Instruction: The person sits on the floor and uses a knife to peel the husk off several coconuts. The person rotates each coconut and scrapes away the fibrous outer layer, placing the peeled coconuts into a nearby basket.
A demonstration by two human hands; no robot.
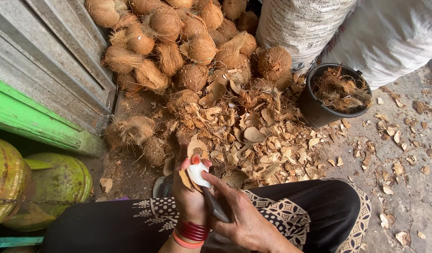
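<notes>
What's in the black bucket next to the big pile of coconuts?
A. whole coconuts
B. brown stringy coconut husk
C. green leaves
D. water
B: the black bucket holds a heap of brown stringy husk, with no water, whole coconuts or leaves showing inside it.

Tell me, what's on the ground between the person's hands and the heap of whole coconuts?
In the head view, a litter of shell shards and husk fibre covers the ground there.
</notes>
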